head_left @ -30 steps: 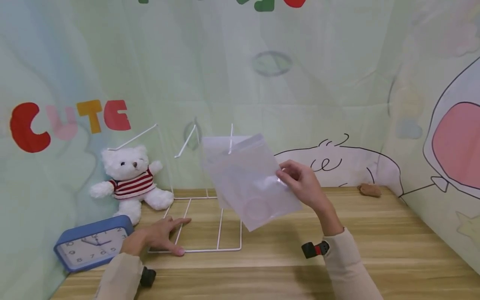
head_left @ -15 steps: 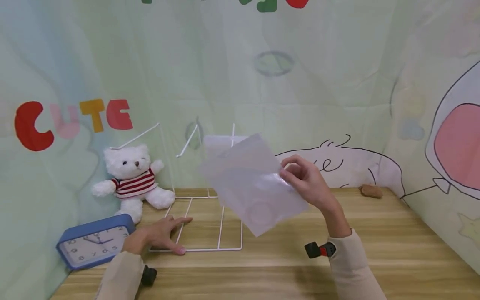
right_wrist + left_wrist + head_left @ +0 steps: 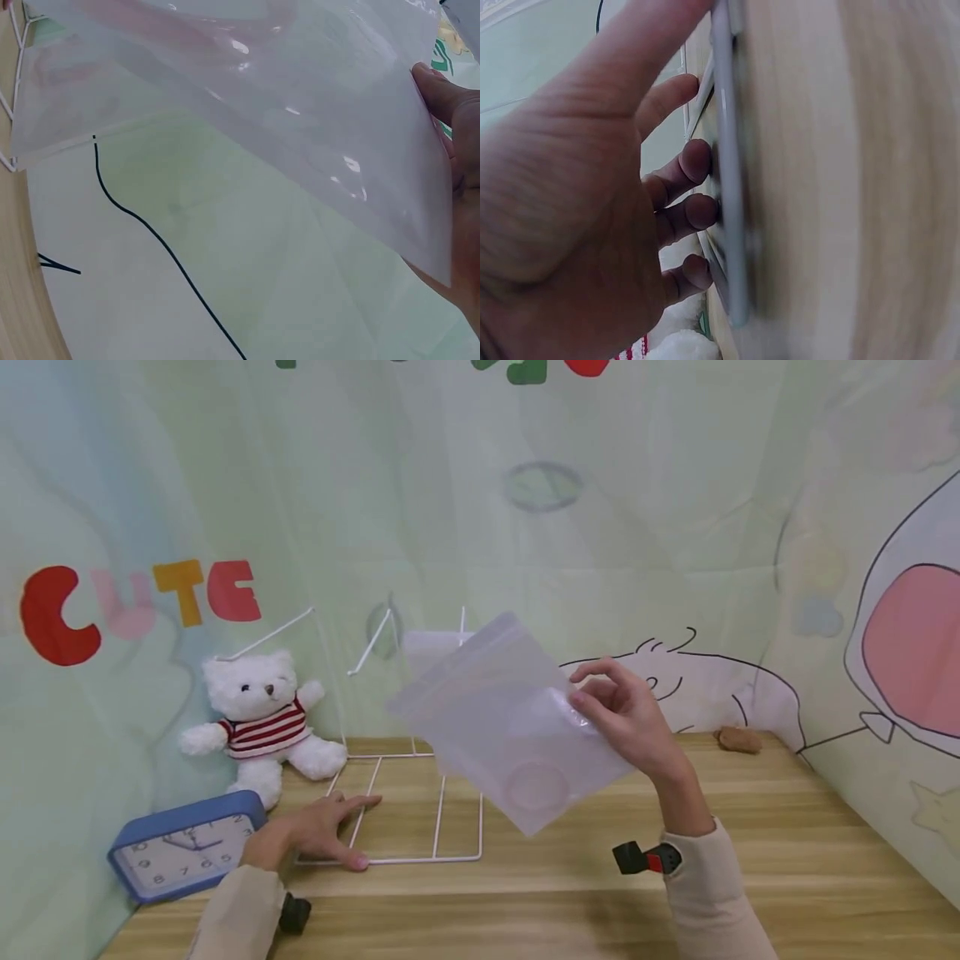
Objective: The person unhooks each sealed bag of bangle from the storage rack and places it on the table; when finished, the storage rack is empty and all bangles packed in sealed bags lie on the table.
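My right hand [image 3: 633, 722] pinches the right edge of a translucent zip bag [image 3: 487, 718], holding it tilted in the air over the table. A faint ring shape shows near the bag's lower corner. Behind it, partly hidden, a second translucent bag [image 3: 429, 647] is at the right arm of a white wire rack [image 3: 420, 860]. My left hand [image 3: 322, 831] rests on the rack's front left part with fingers spread, thumb by the front bar. In the left wrist view, the fingertips touch or nearly touch the rack's wires. The right wrist view shows the thumb [image 3: 442, 94] against the held bag's edge.
A white teddy bear [image 3: 266, 727] in a striped shirt sits behind the rack's left side. At the left, a blue clock [image 3: 187, 856] leans beside my left forearm. A small brown object [image 3: 738, 740] lies at the table's back right. Printed curtains surround the wooden table [image 3: 525, 910].
My right hand has shifted a little to the right and up, carrying the bag, whose lower corner has swung right. My left hand stays in place on the rack.
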The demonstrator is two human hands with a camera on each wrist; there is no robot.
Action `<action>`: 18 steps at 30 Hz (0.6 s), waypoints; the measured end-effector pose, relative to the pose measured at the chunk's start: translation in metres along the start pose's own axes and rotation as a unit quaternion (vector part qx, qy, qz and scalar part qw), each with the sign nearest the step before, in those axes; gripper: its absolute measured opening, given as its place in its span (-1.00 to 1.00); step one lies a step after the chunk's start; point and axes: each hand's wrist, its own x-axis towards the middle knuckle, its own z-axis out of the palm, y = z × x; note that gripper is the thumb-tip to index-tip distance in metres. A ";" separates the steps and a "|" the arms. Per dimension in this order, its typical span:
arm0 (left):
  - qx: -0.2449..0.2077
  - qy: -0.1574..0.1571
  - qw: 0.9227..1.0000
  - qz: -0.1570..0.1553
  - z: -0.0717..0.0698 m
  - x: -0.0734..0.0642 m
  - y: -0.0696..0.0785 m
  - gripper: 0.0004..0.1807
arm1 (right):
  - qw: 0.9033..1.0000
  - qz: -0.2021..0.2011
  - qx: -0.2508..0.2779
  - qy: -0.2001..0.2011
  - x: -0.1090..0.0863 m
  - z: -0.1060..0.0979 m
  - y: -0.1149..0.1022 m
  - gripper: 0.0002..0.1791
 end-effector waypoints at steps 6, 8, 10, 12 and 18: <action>-0.001 0.006 1.000 0.002 0.000 0.001 0.000 0.07 | 1.000 -0.003 0.017 0.026 -0.002 -0.010 -0.004 -0.81; -0.001 0.004 1.000 0.000 -0.001 0.001 0.001 0.07 | 0.999 -0.002 0.015 0.036 -0.003 -0.014 -0.005 -0.80; 0.000 0.002 1.000 -0.001 -0.001 0.001 0.002 0.08 | 0.999 -0.005 0.013 0.043 -0.004 -0.018 -0.005 -0.80; -0.001 0.001 1.000 -0.001 -0.001 0.001 0.002 0.08 | 0.999 -0.011 0.012 0.047 -0.006 -0.022 -0.004 -0.80; 0.000 0.001 1.000 0.004 0.001 -0.001 0.001 0.07 | 0.997 -0.018 0.018 0.068 -0.010 -0.035 -0.003 -0.80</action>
